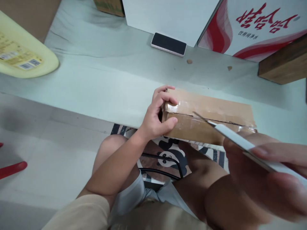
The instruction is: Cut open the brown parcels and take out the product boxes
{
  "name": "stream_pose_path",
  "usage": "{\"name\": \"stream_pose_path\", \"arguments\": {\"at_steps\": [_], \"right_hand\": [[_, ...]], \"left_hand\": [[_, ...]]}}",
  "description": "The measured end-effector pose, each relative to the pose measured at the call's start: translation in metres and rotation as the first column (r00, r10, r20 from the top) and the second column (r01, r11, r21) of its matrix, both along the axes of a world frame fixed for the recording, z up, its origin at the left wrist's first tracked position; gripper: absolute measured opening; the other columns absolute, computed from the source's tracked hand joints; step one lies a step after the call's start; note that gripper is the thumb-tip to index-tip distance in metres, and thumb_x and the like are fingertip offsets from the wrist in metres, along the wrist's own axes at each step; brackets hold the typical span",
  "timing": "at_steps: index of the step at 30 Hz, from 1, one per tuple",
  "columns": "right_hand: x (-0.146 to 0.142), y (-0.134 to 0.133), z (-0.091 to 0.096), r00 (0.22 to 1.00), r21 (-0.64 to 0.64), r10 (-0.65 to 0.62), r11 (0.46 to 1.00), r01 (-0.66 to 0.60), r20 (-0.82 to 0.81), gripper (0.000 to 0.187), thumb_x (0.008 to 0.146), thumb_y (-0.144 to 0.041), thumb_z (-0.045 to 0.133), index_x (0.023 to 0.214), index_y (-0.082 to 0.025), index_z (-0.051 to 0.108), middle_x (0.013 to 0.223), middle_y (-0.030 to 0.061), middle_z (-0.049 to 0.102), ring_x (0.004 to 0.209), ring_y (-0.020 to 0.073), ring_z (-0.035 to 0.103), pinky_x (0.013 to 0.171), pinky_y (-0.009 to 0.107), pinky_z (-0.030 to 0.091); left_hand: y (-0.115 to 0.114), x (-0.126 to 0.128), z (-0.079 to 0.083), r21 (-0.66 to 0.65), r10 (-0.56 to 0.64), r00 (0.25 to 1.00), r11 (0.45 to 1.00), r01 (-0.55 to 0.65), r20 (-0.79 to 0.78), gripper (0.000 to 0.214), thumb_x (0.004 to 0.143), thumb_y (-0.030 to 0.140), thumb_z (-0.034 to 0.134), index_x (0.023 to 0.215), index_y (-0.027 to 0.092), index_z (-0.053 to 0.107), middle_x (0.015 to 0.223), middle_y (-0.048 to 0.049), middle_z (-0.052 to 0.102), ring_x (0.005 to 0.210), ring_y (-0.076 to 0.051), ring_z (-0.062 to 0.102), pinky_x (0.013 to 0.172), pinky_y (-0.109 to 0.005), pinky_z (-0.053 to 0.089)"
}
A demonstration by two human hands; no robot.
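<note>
A brown cardboard box [213, 107] with clear tape lies at the table's front edge, a dark slit running along its top seam. My left hand [159, 113] grips the left end of this box, fingers over the top and thumb on the near side. In my right hand [268, 169] is a utility knife [236, 140] with a white handle, held close to the camera. Its thin blade points left and up, over the slit; whether the tip touches the cardboard I cannot tell. The right fingers are partly blurred and wrapped round the handle.
The pale table [100, 86] holds a phone-like device [169, 44] against a white box [168, 16]. A yellow bottle [24, 51] lies at left. A red-and-white carton [249, 32] and another brown box [284, 60] stand at right. Small cardboard scraps [189, 61] lie behind my box.
</note>
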State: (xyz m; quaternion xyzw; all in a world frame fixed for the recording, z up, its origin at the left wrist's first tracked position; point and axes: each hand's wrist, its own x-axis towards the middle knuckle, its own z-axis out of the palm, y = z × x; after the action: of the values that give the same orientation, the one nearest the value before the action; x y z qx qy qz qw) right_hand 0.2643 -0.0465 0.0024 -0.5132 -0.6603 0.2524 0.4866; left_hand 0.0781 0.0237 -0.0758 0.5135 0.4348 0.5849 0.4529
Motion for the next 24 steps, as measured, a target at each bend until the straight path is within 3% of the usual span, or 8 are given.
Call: {"name": "stream_pose_path", "arguments": {"at_steps": [4,6,13,16,21,24], "right_hand": [[-0.01,0.001,0.003,0.992,-0.028,-0.111,0.994,0.109,-0.062,0.016,0.082,-0.048,0.067,0.092,-0.037,0.075,0.068,0.0027,0.064,0.051,0.0228,0.054,0.039,0.039,0.035],[-0.009,0.003,0.001,0.996,-0.076,-0.081,0.994,0.078,-0.039,0.017,0.079,-0.046,0.071,0.091,-0.034,0.074,0.07,0.0024,0.067,0.052,0.0223,0.057,0.037,0.038,0.035],[-0.003,0.013,-0.009,0.997,0.101,0.076,0.992,-0.074,-0.016,0.012,0.082,-0.035,0.068,0.083,-0.023,0.071,0.063,-0.0007,0.063,0.048,0.0157,0.057,0.036,0.032,0.035],[-0.006,0.01,-0.005,0.996,0.073,0.082,0.994,-0.08,-0.029,0.008,0.081,-0.03,0.067,0.083,-0.023,0.07,0.065,-0.002,0.062,0.048,0.0138,0.055,0.039,0.031,0.035],[-0.01,0.004,0.001,0.998,-0.041,-0.063,0.997,0.064,0.017,0.004,0.079,-0.029,0.066,0.081,-0.026,0.067,0.067,-0.0017,0.061,0.054,0.0162,0.057,0.044,0.033,0.034],[-0.009,0.006,0.002,0.997,-0.01,0.003,1.0,-0.002,0.08,0.004,0.081,-0.031,0.067,0.082,-0.027,0.067,0.064,-0.002,0.061,0.053,0.0169,0.056,0.043,0.032,0.032]], "left_hand": [[-0.002,0.0,0.001,-0.029,-0.008,1.0,1.0,0.008,-0.007,0.034,0.07,0.037,0.085,0.085,0.022,0.058,0.124,-0.0116,0.059,0.135,-0.038,0.05,0.099,-0.048,0.051],[-0.003,0.0,-0.001,0.04,-0.041,0.999,0.998,0.043,-0.032,0.034,0.073,0.04,0.083,0.087,0.022,0.058,0.124,-0.0115,0.058,0.134,-0.037,0.05,0.1,-0.047,0.05],[0.004,-0.002,-0.022,0.336,-0.044,0.984,0.937,0.101,-0.172,0.032,0.077,0.035,0.072,0.1,0.027,0.052,0.12,-0.0087,0.056,0.133,-0.033,0.05,0.097,-0.046,0.051],[0.006,-0.003,-0.026,0.376,-0.029,0.976,0.92,0.11,-0.214,0.032,0.079,0.031,0.069,0.104,0.028,0.049,0.12,-0.0087,0.056,0.133,-0.032,0.05,0.095,-0.046,0.052],[0.005,-0.005,-0.026,0.376,-0.021,0.967,0.919,0.119,-0.253,0.034,0.08,0.034,0.068,0.106,0.027,0.048,0.122,-0.0096,0.055,0.132,-0.032,0.05,0.095,-0.046,0.052],[0.006,-0.005,-0.026,0.369,-0.032,0.969,0.921,0.123,-0.244,0.033,0.082,0.038,0.067,0.106,0.027,0.048,0.123,-0.0101,0.054,0.131,-0.032,0.05,0.095,-0.045,0.052]]}}
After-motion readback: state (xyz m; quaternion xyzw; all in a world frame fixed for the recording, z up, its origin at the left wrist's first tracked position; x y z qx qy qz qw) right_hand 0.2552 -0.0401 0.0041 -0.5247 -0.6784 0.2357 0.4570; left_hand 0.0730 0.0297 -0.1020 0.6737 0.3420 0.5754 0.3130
